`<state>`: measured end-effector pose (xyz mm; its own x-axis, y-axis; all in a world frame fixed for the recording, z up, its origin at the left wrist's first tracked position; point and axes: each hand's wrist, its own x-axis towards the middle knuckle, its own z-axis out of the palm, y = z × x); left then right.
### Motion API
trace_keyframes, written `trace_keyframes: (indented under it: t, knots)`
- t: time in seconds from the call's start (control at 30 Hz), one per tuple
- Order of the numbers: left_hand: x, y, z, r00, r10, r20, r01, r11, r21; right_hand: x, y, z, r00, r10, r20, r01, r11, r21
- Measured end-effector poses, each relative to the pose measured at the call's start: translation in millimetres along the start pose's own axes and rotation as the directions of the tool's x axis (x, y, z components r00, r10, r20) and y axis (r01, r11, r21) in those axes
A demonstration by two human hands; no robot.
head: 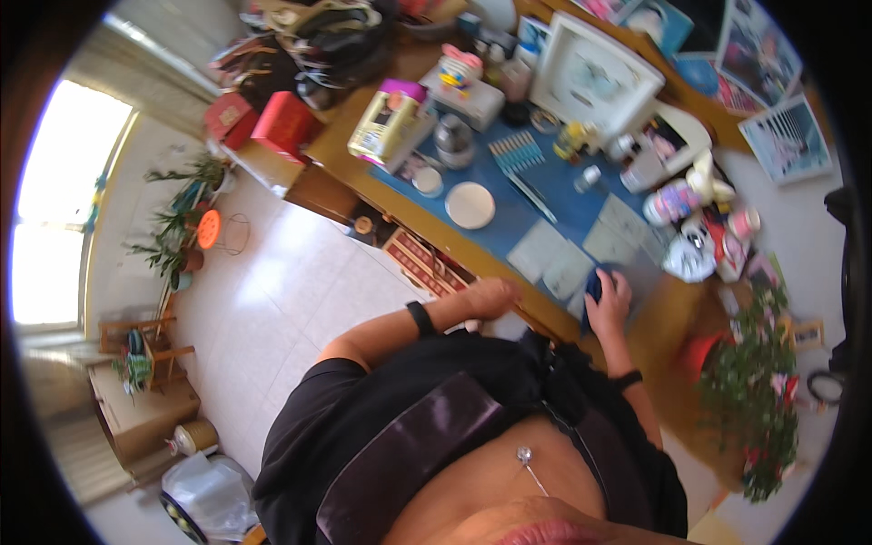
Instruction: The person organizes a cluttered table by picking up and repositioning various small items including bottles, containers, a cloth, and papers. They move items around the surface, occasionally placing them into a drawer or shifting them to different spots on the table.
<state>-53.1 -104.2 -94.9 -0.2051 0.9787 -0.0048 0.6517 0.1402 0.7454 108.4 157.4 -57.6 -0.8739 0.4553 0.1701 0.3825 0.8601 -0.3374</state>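
My right hand (pixel 610 303) grips a dark blue cloth (pixel 594 286) at the front edge of the wooden desk (pixel 426 197). Part of the cloth lies hidden behind my fingers. Just beyond it, pale sheets (pixel 550 257) with faint drawings lie on or under the desk's blue covering (pixel 470 242). My left hand (pixel 494 298) is by the desk's front edge, its fingers curled and mostly hidden, so whether it holds anything does not show. A round white lid or disc (pixel 470 205) and a pen-like tool (pixel 533 196) rest farther in on the covering.
A white shadow-box frame (pixel 596 75), a tissue pack (pixel 388 122) and a grey jar (pixel 454 141) stand toward the back. Plush toys (pixel 708 238) and a leafy flowering plant (pixel 749 388) are at the right. Red patterned boxes (pixel 426 262) show below the desktop.
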Motion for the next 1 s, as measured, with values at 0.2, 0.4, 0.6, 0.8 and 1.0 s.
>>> trace_keyframes:
  t: [0.2,0.4,0.6,0.8,1.0]
  knots:
    - [6,1,-1,0.982,-0.169,0.079,0.171,0.985,-0.026,5,19,7,0.998,0.048,-0.047,-0.053,0.993,-0.109]
    - [2,-25,12,0.996,-0.070,0.048,0.069,0.997,0.027,10,31,11,0.994,0.016,-0.111,-0.032,0.990,-0.137]
    - [14,-24,1,0.987,-0.098,0.127,0.109,0.991,-0.084,11,25,8,0.956,0.291,0.038,-0.289,0.956,-0.058]
    - [56,-12,-18,0.989,-0.048,0.139,0.059,0.995,-0.076,-4,10,-5,0.959,0.271,0.077,-0.266,0.961,-0.075]
    - [88,-38,-14,0.985,-0.137,0.100,0.123,0.983,0.136,-35,28,-2,0.981,0.186,-0.060,-0.180,0.979,0.097]
